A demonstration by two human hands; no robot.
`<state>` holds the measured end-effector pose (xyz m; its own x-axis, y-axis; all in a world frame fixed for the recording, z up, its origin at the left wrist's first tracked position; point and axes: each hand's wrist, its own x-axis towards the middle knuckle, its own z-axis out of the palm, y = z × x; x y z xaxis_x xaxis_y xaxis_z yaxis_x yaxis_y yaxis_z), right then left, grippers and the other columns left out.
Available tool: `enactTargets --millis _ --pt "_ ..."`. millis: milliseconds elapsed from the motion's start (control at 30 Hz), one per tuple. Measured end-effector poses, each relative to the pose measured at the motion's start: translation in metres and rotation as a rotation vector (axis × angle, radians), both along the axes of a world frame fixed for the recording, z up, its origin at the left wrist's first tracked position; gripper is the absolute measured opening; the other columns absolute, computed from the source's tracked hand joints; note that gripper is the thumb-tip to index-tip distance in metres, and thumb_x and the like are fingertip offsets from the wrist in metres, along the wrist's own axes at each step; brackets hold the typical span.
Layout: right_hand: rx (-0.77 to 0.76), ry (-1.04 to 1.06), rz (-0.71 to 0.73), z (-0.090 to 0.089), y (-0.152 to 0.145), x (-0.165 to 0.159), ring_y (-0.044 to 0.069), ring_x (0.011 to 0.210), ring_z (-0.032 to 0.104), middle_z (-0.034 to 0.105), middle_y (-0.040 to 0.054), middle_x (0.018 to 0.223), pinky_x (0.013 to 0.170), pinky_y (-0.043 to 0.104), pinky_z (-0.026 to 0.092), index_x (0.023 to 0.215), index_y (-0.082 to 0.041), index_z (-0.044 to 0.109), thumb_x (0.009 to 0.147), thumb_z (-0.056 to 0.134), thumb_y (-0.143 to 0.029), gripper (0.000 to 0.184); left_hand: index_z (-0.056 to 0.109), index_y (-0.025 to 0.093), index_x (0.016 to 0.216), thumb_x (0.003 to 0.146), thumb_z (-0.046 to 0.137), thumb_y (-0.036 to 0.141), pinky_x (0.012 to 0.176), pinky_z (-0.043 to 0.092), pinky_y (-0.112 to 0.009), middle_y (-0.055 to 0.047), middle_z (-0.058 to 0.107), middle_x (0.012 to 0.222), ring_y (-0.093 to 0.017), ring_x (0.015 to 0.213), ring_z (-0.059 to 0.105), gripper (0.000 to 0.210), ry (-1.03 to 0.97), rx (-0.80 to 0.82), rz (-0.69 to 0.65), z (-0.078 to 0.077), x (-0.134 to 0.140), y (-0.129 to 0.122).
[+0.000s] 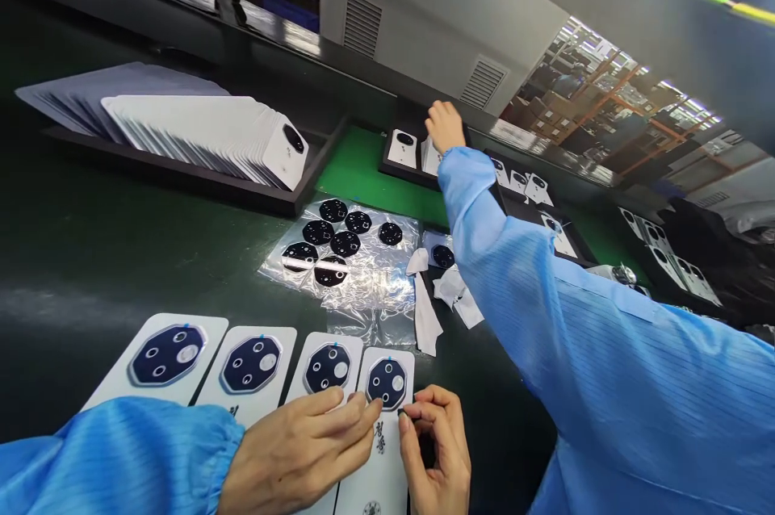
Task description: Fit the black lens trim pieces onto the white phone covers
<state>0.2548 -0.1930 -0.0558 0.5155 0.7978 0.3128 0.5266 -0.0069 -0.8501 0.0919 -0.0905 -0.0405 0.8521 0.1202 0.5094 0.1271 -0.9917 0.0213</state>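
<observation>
In front of me, several white phone back panels (387, 466) lie side by side, each with a dark eight-sided camera plate (387, 383) near its top. My left hand (296, 450) reaches over the two rightmost panels, fingers stretched out and fingertips by the lower edge of the rightmost plate. Beside that panel's right edge, my right hand (441, 446) is curled, thumb and fingers pinched together. A small dark bit shows at its fingertips; I cannot make out what it is. The sleeve hides part of the leftmost panel.
Black eight-sided plates (318, 232) lie on a clear plastic sheet (387, 297), with white paper scraps (427, 313) alongside. A long tray (242, 190) holds a fanned stack of panels. At right, a co-worker's blue sleeve (514, 281) reaches to a black tray (417, 175).
</observation>
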Motion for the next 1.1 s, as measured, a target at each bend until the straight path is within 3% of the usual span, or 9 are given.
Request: enactTargets --millis 333,500,667,900,1100 --pt "-0.042 -0.005 0.035 0.007 0.001 0.001 0.013 0.064 0.054 0.057 0.0042 0.091 0.058 0.025 0.048 0.084 -0.022 0.062 0.091 0.055 -0.026 0.010 0.064 0.017 0.104 0.095 0.045 0.014 0.089 0.039 -0.028 -0.003 0.064 0.122 -0.016 0.105 0.053 0.022 0.063 0.020 -0.006 -0.005 0.000 0.000" --pt "-0.107 -0.018 0.072 0.011 0.003 0.007 0.011 0.063 0.054 0.055 0.0042 0.095 0.061 0.025 0.050 0.083 -0.022 0.064 0.092 0.055 -0.027 0.014 0.064 0.017 0.103 0.096 0.038 0.008 0.089 0.037 -0.029 -0.002 0.064 0.120 -0.016 0.104 0.053 0.029 0.037 -0.012 -0.006 -0.003 0.003 0.000" --pt "-0.061 -0.296 0.099 0.016 0.010 0.012 0.018 0.083 0.054 0.053 0.0052 0.094 0.070 0.030 0.049 0.088 -0.025 0.067 0.092 0.053 -0.021 0.015 0.064 0.017 0.099 0.099 0.026 0.006 0.088 0.036 -0.031 -0.001 0.066 0.114 -0.015 0.101 0.053 0.039 0.021 -0.039 0.016 0.000 0.005 0.000" --pt "-0.058 -0.649 0.101 0.017 0.018 0.008 0.022 0.093 0.049 0.055 0.0074 0.095 0.075 0.035 0.047 0.092 -0.026 0.067 0.094 0.047 -0.018 0.021 0.064 0.017 0.097 0.099 0.028 0.007 0.089 0.035 -0.032 -0.002 0.066 0.113 -0.015 0.102 0.054 0.037 0.010 -0.064 0.021 -0.004 0.004 -0.003" --pt "-0.082 -0.631 0.127 0.028 0.021 0.017 0.022 0.087 0.047 0.050 0.0060 0.093 0.071 0.033 0.044 0.083 -0.025 0.064 0.092 0.052 -0.020 0.016 0.063 0.016 0.096 0.099 0.027 0.005 0.089 0.036 -0.031 -0.001 0.067 0.111 -0.014 0.100 0.054 0.038 0.020 -0.046 0.035 -0.002 0.004 -0.002"
